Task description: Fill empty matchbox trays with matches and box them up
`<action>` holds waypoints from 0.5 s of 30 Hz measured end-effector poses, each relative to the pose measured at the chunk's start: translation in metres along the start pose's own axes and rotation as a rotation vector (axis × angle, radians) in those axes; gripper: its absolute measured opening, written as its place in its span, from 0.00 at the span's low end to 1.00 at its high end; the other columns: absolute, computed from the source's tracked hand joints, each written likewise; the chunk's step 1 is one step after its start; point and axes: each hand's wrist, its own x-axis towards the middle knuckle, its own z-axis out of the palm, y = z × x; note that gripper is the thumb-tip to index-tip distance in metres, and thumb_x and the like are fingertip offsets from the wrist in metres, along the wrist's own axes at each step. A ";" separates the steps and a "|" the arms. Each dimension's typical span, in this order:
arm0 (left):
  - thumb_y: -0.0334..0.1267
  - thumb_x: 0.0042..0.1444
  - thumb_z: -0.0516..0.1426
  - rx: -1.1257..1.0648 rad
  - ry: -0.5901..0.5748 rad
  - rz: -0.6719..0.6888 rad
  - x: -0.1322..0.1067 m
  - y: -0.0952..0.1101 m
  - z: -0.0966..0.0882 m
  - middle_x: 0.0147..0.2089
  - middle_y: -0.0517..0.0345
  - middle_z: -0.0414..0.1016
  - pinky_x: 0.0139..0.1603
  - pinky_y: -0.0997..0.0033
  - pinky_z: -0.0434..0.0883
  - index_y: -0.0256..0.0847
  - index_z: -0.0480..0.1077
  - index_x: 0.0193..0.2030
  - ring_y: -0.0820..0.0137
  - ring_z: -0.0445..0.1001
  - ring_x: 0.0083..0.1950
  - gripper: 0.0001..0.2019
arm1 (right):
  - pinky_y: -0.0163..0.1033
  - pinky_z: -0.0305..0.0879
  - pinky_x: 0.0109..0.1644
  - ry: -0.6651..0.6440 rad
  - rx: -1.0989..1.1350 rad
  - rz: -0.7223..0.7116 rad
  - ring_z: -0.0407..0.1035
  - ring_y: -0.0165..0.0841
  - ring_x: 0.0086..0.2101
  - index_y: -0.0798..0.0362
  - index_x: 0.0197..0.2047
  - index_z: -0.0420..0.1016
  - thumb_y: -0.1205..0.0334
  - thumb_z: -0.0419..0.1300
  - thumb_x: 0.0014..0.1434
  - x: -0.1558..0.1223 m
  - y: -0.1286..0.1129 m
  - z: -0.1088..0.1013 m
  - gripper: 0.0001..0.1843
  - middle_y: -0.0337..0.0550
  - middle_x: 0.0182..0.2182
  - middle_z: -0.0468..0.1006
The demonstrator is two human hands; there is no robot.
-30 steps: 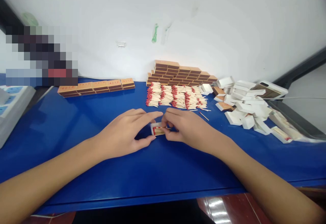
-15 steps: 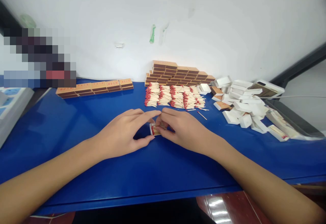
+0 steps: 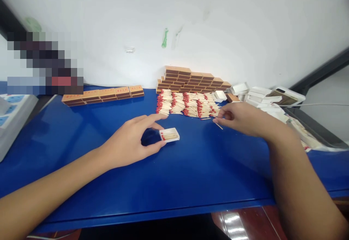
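Two hands were bunched over the small white cardboard tray of red-tipped matches (image 3: 169, 135) a moment ago in the head view. Now only my left hand (image 3: 131, 143) is beside it, thumb touching its near corner, forefinger lifted, grip apart. The tray lies uncovered on the blue table (image 3: 174, 174), partly filled. My right hand (image 3: 240, 118) has gone to the right edge of the heap of loose red-tipped wooden matches (image 3: 188, 103). Whether its curled fingers grip any, I cannot tell.

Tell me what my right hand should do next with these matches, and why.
Probably pinch a small bunch from the match pile and carry it to the open tray. The right hand is at the pile's right end with fingers curled, and whether it holds any yet is unclear. The left hand has its thumb against the tray, which looks only partly filled.
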 end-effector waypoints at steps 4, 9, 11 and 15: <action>0.51 0.66 0.63 -0.014 0.007 -0.008 0.000 0.001 -0.001 0.56 0.62 0.86 0.68 0.56 0.75 0.50 0.66 0.71 0.61 0.82 0.61 0.29 | 0.42 0.62 0.32 -0.175 0.034 0.059 0.74 0.39 0.29 0.48 0.34 0.81 0.42 0.65 0.62 0.003 0.025 0.007 0.18 0.44 0.29 0.83; 0.46 0.66 0.63 0.054 -0.008 0.044 -0.001 -0.001 0.000 0.58 0.61 0.85 0.68 0.52 0.74 0.50 0.66 0.72 0.58 0.79 0.64 0.29 | 0.41 0.63 0.34 -0.183 0.093 -0.010 0.74 0.38 0.31 0.48 0.35 0.80 0.51 0.63 0.62 0.000 0.004 0.005 0.11 0.43 0.31 0.83; 0.43 0.67 0.63 0.090 -0.013 0.078 0.000 -0.001 0.000 0.60 0.60 0.84 0.69 0.50 0.73 0.49 0.66 0.72 0.58 0.78 0.64 0.28 | 0.41 0.63 0.33 -0.169 0.100 -0.049 0.73 0.37 0.29 0.48 0.34 0.78 0.52 0.63 0.63 -0.001 -0.005 0.003 0.10 0.42 0.30 0.82; 0.41 0.66 0.64 0.107 -0.006 0.099 0.000 -0.001 0.000 0.60 0.61 0.84 0.67 0.51 0.73 0.49 0.65 0.73 0.58 0.78 0.62 0.29 | 0.40 0.63 0.34 -0.107 0.142 -0.126 0.72 0.36 0.30 0.49 0.36 0.78 0.53 0.62 0.64 0.000 -0.017 0.003 0.10 0.42 0.31 0.81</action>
